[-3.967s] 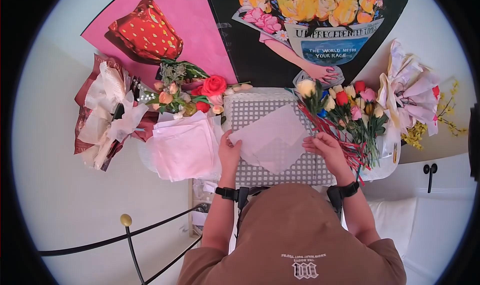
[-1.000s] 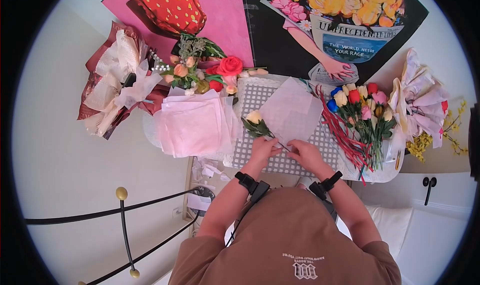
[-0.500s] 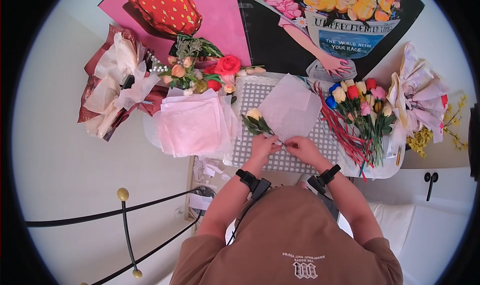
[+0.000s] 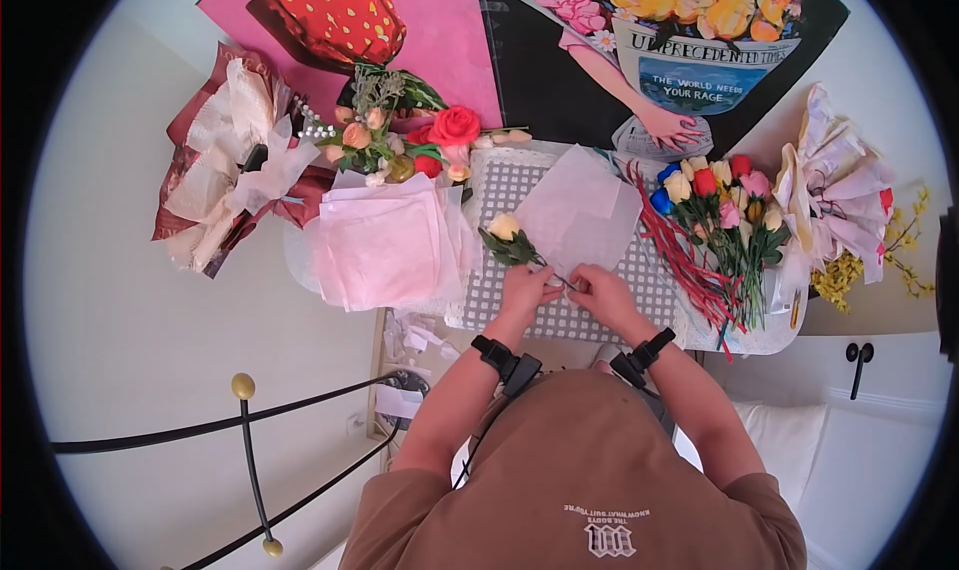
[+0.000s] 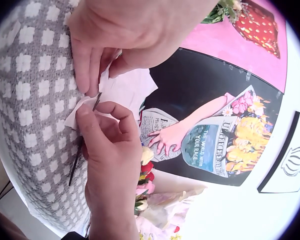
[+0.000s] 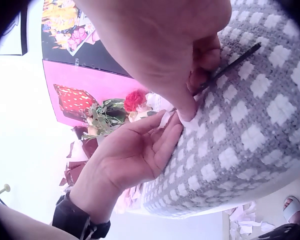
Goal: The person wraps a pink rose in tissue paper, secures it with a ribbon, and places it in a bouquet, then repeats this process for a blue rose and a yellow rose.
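Observation:
A cream artificial rose point(image 4: 504, 227) with green leaves lies slantwise, its bloom towards the far left. Beside and under its stem is a sheet of pale pink wrapping paper point(image 4: 581, 205). My left hand point(image 4: 526, 292) grips the stem and paper near the lower corner, fingers reaching down along them. My right hand point(image 4: 606, 297) pinches the paper's corner against the stem between thumb and forefinger. The dark stem's bare end point(image 5: 75, 167) sticks out past the right fingers in the left wrist view. Both hands' fingertips meet close over the checked cloth point(image 5: 45, 125).
A stack of pink paper point(image 4: 380, 245) lies on the left, with loose flowers point(image 4: 455, 127) behind it. Red ribbons point(image 4: 689, 255) and a bunch of roses point(image 4: 734, 220) lie to the right. Wrapped bouquets point(image 4: 834, 190) stand at both sides. Painted panels point(image 4: 689, 80) rise behind.
Four seconds ago both hands were apart at the paper and the cream rose lay at the right. Now they are together at its stem. Over the last second, the fingers shift slightly around paper and stem.

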The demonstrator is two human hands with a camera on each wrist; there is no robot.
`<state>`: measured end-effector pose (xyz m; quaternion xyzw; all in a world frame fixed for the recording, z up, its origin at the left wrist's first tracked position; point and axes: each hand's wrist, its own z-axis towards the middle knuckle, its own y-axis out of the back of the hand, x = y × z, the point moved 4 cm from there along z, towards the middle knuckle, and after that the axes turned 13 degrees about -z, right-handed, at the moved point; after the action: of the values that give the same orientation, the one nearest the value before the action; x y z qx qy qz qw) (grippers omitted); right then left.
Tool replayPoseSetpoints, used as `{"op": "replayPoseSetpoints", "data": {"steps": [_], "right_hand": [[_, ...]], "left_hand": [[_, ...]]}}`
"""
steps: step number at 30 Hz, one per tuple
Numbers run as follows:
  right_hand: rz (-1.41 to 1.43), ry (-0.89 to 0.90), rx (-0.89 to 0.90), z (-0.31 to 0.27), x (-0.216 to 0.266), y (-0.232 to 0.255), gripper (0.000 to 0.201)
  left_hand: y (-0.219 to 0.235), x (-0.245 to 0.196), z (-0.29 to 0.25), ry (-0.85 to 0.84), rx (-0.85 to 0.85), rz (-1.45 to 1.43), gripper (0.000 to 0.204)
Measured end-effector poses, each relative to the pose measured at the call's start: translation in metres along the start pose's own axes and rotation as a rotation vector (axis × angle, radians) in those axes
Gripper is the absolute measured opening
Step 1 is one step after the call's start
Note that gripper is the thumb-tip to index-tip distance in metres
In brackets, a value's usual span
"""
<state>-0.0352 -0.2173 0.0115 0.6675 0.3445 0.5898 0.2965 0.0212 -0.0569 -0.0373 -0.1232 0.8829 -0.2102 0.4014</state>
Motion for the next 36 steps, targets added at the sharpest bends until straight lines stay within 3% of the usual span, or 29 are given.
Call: {"op": "replayPoseSetpoints", "data": {"steps": [18, 23, 30, 36], "right_hand": [[-0.044, 0.321, -0.276, -0.013, 0.001, 0.006, 0.016], [-0.218, 0.442, -0.375, -0.019, 0.018, 0.018, 0.021], [-0.334, 0.468, -0.391, -0.016, 0.016, 0.008, 0.019], [-0.076, 0.399, -0.401, -0.015, 0.011, 0.009, 0.011]], "left_hand": [[-0.006, -0.001, 0.005, 0.014, 0.017, 0.023, 0.021], [-0.008, -0.001, 0.003, 0.019, -0.009, 0.040, 0.019], [-0.006, 0.000, 0.007, 0.009, -0.023, 0.049, 0.018], [-0.010, 0.001, 0.005, -0.060, -0.045, 0.069, 0.018]]}}
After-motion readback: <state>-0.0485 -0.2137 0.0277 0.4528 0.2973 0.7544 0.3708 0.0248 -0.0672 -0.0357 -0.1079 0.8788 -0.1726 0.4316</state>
